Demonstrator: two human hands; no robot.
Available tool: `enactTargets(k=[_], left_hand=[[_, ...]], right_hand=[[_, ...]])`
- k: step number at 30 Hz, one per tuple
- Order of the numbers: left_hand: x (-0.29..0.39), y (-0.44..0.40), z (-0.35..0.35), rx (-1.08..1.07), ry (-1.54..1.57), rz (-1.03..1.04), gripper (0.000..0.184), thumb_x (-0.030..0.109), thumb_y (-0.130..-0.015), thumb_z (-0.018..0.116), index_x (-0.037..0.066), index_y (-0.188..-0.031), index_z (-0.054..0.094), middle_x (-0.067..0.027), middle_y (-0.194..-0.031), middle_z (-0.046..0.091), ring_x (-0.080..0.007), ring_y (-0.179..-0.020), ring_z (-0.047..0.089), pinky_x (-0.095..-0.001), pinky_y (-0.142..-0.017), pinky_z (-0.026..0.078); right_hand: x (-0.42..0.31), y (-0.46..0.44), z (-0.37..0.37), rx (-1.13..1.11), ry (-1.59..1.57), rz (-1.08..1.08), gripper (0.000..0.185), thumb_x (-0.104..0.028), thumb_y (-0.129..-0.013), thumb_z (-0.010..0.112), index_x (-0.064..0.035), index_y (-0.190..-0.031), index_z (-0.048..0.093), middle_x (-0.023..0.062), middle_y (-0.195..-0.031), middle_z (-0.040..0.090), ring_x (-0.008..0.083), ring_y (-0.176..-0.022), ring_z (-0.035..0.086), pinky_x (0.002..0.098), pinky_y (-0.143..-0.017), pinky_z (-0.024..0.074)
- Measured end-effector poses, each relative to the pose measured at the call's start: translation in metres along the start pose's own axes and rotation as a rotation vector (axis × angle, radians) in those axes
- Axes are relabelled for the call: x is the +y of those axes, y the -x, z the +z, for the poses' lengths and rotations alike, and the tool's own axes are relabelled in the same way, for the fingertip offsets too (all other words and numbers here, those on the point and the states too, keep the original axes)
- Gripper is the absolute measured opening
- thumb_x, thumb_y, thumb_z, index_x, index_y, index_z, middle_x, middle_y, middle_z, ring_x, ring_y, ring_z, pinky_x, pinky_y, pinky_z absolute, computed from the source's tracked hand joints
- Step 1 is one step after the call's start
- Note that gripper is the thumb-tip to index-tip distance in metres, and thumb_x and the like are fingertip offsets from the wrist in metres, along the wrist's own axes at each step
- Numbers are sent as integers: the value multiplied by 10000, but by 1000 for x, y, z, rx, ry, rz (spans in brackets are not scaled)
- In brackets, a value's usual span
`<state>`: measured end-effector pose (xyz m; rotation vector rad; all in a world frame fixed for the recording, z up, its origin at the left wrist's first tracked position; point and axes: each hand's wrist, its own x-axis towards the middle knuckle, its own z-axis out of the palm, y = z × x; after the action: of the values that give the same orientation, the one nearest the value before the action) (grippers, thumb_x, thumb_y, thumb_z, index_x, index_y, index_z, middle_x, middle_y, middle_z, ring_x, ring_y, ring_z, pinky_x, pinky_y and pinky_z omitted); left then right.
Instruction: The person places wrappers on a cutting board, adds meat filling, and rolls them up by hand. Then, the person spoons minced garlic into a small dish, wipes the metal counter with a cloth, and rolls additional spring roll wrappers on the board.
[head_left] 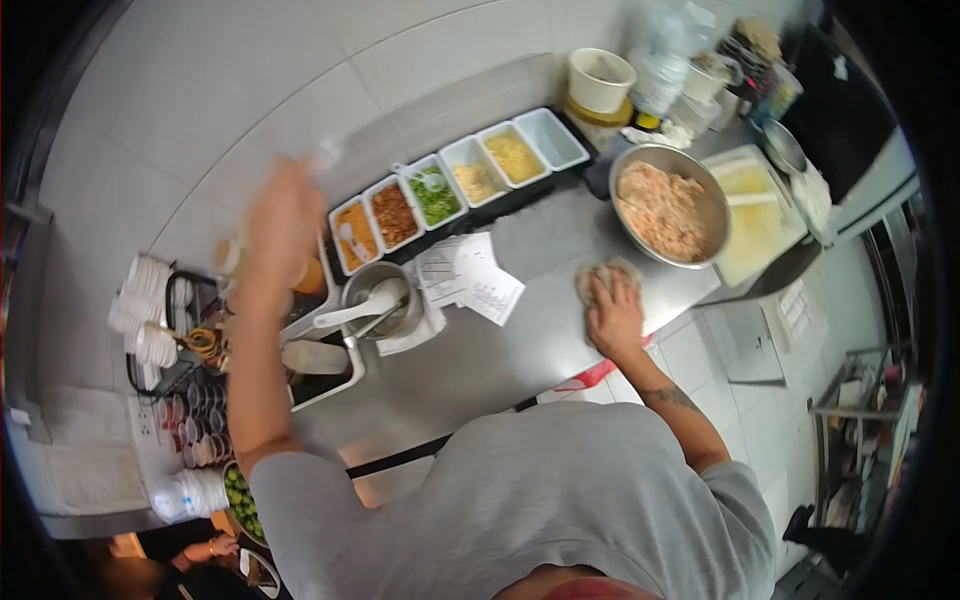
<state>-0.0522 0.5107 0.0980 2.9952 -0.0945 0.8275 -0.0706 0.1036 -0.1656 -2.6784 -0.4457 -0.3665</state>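
While bowl (672,205) sits near, right grip (614,312) spread over cloth (630,271); left grip (285,222) can't tell.

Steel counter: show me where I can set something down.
The steel counter is bare between the papers, the cloth under the right hand and the near edge. A second patch looks free between tubs, papers, cloth and bowl. It is crowded around the pot at left, and at right, with bowl and board.
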Motion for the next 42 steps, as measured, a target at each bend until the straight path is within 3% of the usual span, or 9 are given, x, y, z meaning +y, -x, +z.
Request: enactTargets(k=[4,9,13,17,22,24,31,35,42], left_hand=[[95,64,72,-360,-66,189,414,2,-808,496,3,-1216,563,-195,-924,591,-349,-769,647,-450,-660,527],[123,92,111,-328,-166,32,409,18,-817,506,-29,-1221,541,-185,-945,592,-340,-736,657,-423,-643,544],[129,122,151,-442,-214,-156,509,51,-849,508,-16,-1349,450,-228,-1078,612,-367,-849,666,-440,-730,547],[149,129,160,-606,-233,-377,909,355,-887,595,370,-1502,-75,-264,-1072,633,-395,-949,649,-537,-843,470],[160,127,142,-544,-182,-547,1001,499,-804,656,362,-1508,-43,-289,-1124,600,-425,-1006,618,-541,-869,458],[201,111,116,-421,-253,-623,877,467,-843,628,255,-1519,110,-291,-1155,544,-430,-1010,600,-503,-839,485],[381,24,115,22,383,-119,334,167,-908,562,-3,-1196,566,-217,-1120,576,-390,-1032,557,-437,-900,447],[505,-10,171,-133,639,198,395,140,-859,608,-3,-1220,539,-221,-1162,550,-376,-1076,538,-450,-925,435],[599,-62,322,-81,363,-14,614,94,-828,596,-41,-1378,360,-192,-1217,517,-342,-1196,445,-472,-957,346]], right_hand=[[4,-7,0,-25,-68,-94,533,-235,-811,589,-174,-1334,511,207,-1410,385,386,-1280,400,553,-1071,298],[26,22,-49,23,-384,-170,551,-281,-831,639,-184,-1354,496,245,-1433,329,402,-1285,380,521,-1040,323],[97,86,-83,-36,-545,-21,454,-145,-826,651,-137,-1272,568,225,-1361,409,383,-1233,442,443,-1011,388],[195,141,-126,7,-464,126,276,-48,-845,625,-84,-1118,648,167,-1214,542,334,-1137,527,389,-959,438],[264,138,-187,135,-383,129,223,3,-831,584,-75,-1020,675,130,-1062,620,319,-1040,569,389,-884,469],[281,119,-196,159,-380,83,213,11,-828,575,-59,-1005,672,126,-1064,626,319,-1043,568,388,-884,465],[332,1,-183,261,-243,-146,275,-3,-794,591,-61,-1055,656,117,-1105,621,315,-1068,559,401,-924,445],[371,-72,-174,217,-117,-247,407,-39,-782,617,-83,-1187,593,125,-1212,570,312,-1143,518,416,-975,406],[425,-149,-164,-31,9,-291,622,-200,-785,690,-131,-1358,459,127,-1303,499,305,-1246,439,525,-1078,289]])
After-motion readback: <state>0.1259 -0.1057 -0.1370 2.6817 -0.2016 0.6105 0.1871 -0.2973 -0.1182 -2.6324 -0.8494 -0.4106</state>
